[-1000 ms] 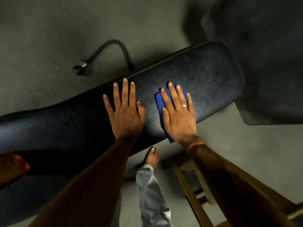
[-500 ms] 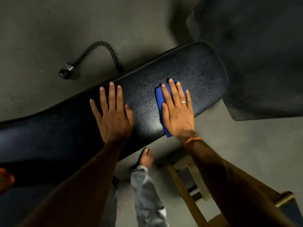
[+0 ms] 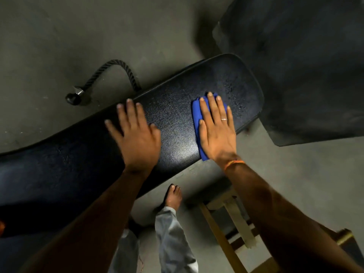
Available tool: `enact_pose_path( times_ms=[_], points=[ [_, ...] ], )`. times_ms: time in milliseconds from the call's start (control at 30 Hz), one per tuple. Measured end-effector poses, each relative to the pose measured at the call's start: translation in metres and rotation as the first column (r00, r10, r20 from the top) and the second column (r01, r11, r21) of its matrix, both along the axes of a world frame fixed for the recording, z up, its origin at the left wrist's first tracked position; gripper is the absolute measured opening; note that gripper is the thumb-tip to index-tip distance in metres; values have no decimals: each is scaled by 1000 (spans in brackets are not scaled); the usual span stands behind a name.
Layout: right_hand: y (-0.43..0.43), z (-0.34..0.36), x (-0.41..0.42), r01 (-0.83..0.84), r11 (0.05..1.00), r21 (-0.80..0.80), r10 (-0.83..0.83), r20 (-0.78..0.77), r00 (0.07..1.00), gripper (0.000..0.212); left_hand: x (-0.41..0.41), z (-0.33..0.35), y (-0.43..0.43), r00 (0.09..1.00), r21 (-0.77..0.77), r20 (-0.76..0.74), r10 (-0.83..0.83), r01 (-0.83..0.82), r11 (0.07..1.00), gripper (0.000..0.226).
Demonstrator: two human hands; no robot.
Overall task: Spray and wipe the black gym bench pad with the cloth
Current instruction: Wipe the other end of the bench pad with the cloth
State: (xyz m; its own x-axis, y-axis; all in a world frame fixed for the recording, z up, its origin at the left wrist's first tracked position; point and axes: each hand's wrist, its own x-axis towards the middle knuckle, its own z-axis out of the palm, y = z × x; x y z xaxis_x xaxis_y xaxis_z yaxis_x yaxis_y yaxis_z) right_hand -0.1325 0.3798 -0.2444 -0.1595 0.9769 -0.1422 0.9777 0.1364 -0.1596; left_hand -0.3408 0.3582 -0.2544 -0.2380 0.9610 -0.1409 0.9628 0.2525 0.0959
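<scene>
Two hands, both yours, lie flat on the bench (image 3: 177,123).

- Bench: a long black pad with a pebbled, leather-like skin and a dull sheen. Its far right end has rounded corners, and it runs from lower left to upper right. Fine glistening specks (image 3: 236,99) dot that end, just beyond the cloth.
- Cloth (image 3: 197,113): one, bright blue and soft, folded into a narrow strip. It lies on the bench near the right end, with its near corner poking past the front edge.
- Right hand (image 3: 216,133): palm down on the cloth. The fingers (image 3: 213,107) are straight and close together, pressing the cloth to the pad rather than curling round it. You wear a thin ring (image 3: 224,119) and an orange wristband (image 3: 233,163).
- Left hand (image 3: 137,138): palm down on bare pad, left of the cloth and apart from it. The fingers (image 3: 131,111) are straight, slightly spread and holding nothing. The outline is a little blurred.
- Floor (image 3: 59,36): grey, matte and scuffed.
- Rope (image 3: 110,67): one thick, black, twisted length, arched, with a metal-capped end. It lies on the floor behind the bench.
- Mat (image 3: 305,66): a dark, dull slab at upper right.
- Wooden frame (image 3: 222,241): pale slats beneath your right forearm.
- Foot (image 3: 173,196): one, bare, with a grey trouser leg, by the bench's front edge.
</scene>
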Motion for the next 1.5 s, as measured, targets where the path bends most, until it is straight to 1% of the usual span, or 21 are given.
enact_pose_path(
  times_ms=[100,200,267,367,433,500,533,633,700,767,833,900,967,1033,1100,1167,1233,1300,1367,1433,1500],
  points=[
    [45,-8,5,-38,999,4,38,-1,999,60,49,-6,31,993,37,99,-69,66,997,68],
    [107,-15,7,4,999,51,-3,-16,1000,59,69,-19,39,997,39,71,-30,28,999,70],
    [125,-14,7,13,998,58,-11,-25,1000,59,65,-17,36,999,43,44,-30,28,999,70],
    [90,-6,9,62,996,64,-61,-27,998,60,66,-11,39,998,36,60,-31,29,999,70],
    [48,-2,12,72,997,11,-72,-20,997,61,68,-9,40,997,15,67,-26,25,1000,70],
    [28,-2,15,43,998,-35,-43,-1,999,62,67,-9,39,998,-11,52,-23,23,1000,70],
    [35,-3,17,23,999,-39,-23,0,1000,62,66,-9,39,999,-18,49,-20,21,1000,70],
    [92,-9,20,-19,1000,19,19,10,1000,60,67,-10,41,998,-15,62,-14,15,1000,71],
    [137,-12,19,29,999,41,-29,-6,1000,59,68,-11,40,998,-19,59,-17,18,1000,71],
    [160,-12,17,73,997,40,-73,-13,997,59,68,-12,40,999,-18,49,-18,19,1000,71],
    [148,-10,17,91,994,62,-90,-28,996,59,69,-10,41,999,-14,41,-15,15,1000,71],
    [106,-6,23,111,991,72,-109,-29,994,60,69,-8,40,999,-7,37,-19,19,1000,71],
    [60,-4,26,114,993,12,-114,-20,993,61,69,-8,41,1000,-4,27,-14,14,1000,71],
    [39,-3,29,92,995,-30,-92,-15,996,62,69,-8,40,1000,-5,29,-12,12,1000,71],
    [56,-7,32,66,998,-23,-66,-7,998,63,70,-10,39,1000,-2,15,-16,16,1000,72],
    [97,-10,34,60,998,32,-60,4,998,62,70,-11,40,1000,-1,9,-13,13,1000,72],
    [143,-14,37,126,991,42,-126,-7,992,61,69,-13,39,1000,8,9,-11,11,1000,72],
    [168,-16,39,170,985,30,-170,-16,985,61,69,-13,39,1000,14,8,-16,16,1000,72],
    [156,-16,40,190,980,54,-190,-14,982,61,69,-13,39,1000,26,16,-18,18,999,71],
    [112,-11,41,220,972,85,-221,6,975,61,70,-11,39,1000,37,21,-19,18,999,71],
    [64,-10,40,232,971,56,-234,25,972,62,69,-11,39,1000,39,13,-15,14,999,72]
  ],
)
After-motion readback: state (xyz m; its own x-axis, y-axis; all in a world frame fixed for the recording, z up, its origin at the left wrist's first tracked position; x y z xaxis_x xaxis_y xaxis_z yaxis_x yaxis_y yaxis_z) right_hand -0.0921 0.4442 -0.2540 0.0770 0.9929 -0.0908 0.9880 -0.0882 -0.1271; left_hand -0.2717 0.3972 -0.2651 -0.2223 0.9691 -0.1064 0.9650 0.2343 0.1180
